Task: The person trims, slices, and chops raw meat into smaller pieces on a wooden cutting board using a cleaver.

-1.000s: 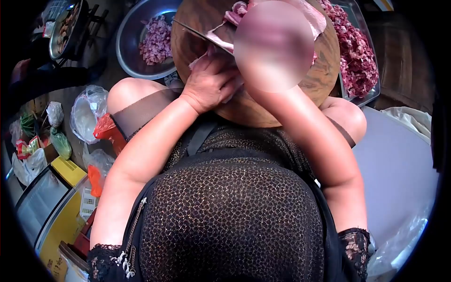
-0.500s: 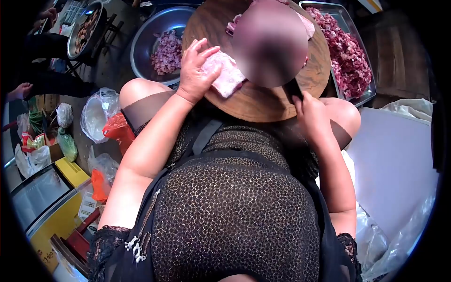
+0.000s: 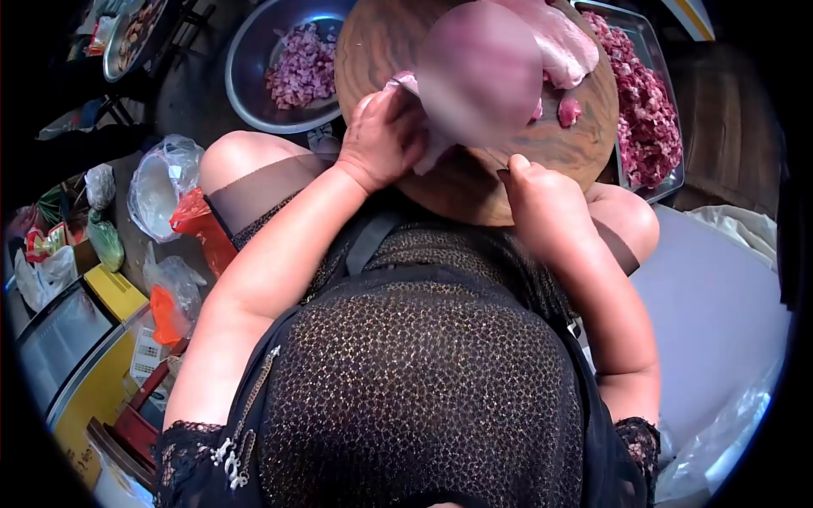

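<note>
A round wooden chopping board (image 3: 373,51) rests by my knees. At its left front, my left hand (image 3: 383,140) curls its fingers round a pale pink piece of meat (image 3: 434,157). My right hand (image 3: 550,199) is closed round the dark handle of a knife (image 3: 506,175) at the board's front edge. A blurred patch hides most of the blade and the middle of the board. Behind the patch to the right lies a larger slab of meat (image 3: 569,49), with a small red chunk (image 3: 570,111) in front of it.
Left of the board stands a metal bowl (image 3: 246,103) holding diced meat (image 3: 298,72). To the right is a metal tray (image 3: 678,165) heaped with chopped meat (image 3: 648,127). Plastic bags (image 3: 174,182) lie on the left floor. A person's dark-clothed legs (image 3: 76,157) show at far left.
My left hand has gone from lying spread on the meat to gripping it, moving right and down. My right hand has shifted slightly left with the knife. The view has tilted a little.
</note>
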A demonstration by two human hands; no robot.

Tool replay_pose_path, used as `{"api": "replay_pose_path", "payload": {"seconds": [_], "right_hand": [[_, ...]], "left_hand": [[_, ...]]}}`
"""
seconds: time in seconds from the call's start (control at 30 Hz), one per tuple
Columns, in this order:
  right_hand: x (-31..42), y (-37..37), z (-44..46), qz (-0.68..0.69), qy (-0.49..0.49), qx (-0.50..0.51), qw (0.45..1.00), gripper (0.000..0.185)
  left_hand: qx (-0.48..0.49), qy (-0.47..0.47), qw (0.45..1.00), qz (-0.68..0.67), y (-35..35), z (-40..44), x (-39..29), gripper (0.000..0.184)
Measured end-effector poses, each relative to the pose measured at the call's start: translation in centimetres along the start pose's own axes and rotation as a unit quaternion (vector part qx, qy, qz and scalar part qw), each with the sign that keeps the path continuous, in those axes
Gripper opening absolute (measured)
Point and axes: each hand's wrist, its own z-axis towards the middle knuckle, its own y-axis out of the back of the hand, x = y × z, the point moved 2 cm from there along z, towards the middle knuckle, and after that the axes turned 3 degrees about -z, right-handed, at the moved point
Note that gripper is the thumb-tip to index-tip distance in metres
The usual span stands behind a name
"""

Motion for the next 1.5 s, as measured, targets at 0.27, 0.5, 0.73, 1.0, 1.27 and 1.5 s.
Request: {"api": "replay_pose_path", "payload": {"seconds": [0.27, 0.5, 0.73, 1.0, 1.27, 1.5], "right_hand": [[2.2, 2.0, 6.2, 0.012, 0.055, 0.007, 0.998, 0.011], [3.9, 2.4, 16.6, 0.064, 0.144, -0.011, 0.987, 0.033], [-1.4, 2.7, 7.0, 0.102, 0.02, -0.172, 0.98, 0.031], [-2.4, -0.7, -2.4, 0.029, -0.05, -0.049, 0.997, 0.022], [1.9, 0.3, 7.5, 0.035, 0.046, -0.024, 0.998, 0.013], [2.2, 1.5, 8.9, 0.01, 0.087, -0.02, 0.996, 0.012]], "left_hand": [[-0.015, -0.025, 0.999, -0.017, 0.0, 0.3, 0.3, 0.035], [-0.009, -0.059, 0.996, -0.063, 0.6, 0.6, -0.5, 0.027], [-0.014, -0.071, 0.996, -0.055, 1.0, 0.7, -1.0, 0.028], [-0.014, -0.067, 0.996, -0.052, 0.6, 0.8, -0.9, 0.028], [0.001, -0.072, 0.995, -0.069, 0.0, 1.1, -0.5, 0.02], [0.039, -0.028, 0.988, 0.147, 2.3, 1.9, -6.4, 0.038]]}}
